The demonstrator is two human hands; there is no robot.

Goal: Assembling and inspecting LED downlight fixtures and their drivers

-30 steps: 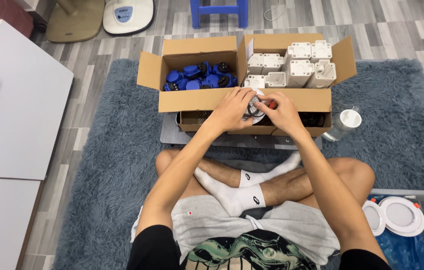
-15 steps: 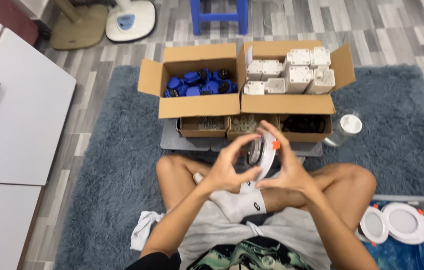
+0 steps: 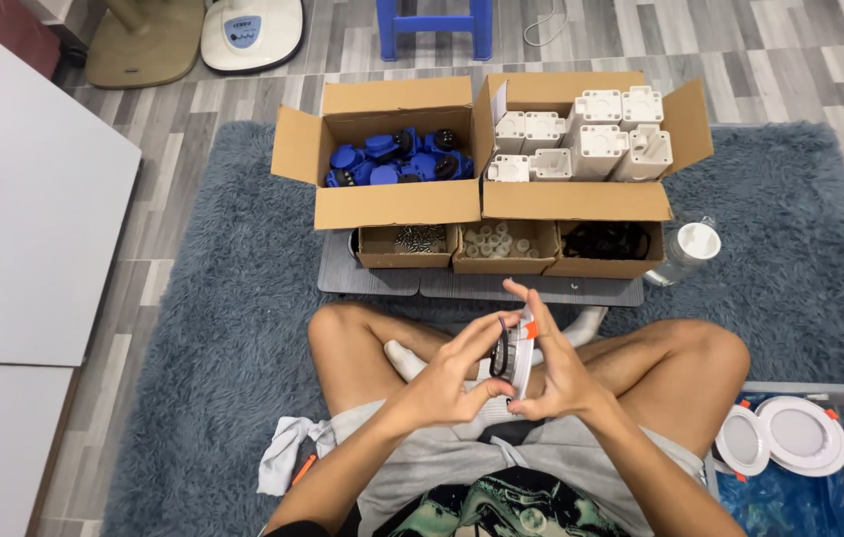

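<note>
Open rug (image 3: 213, 328) left; cardboard boxes (image 3: 397, 204) block ahead.

**Materials and finishes**

The round lamp (image 3: 519, 353) looks like smooth white plastic with a slight sheen. The rug (image 3: 193, 328) is shaggy grey-blue pile. Both open boxes (image 3: 397, 204) are matt brown cardboard. The floor (image 3: 760, 60) is grey wood-look planking. The shorts (image 3: 442, 457) are soft grey cloth.

Two open brown cartons (image 3: 397, 204) (image 3: 581, 199) side by side on the rug; three small brown trays (image 3: 506, 261) in front.
</note>
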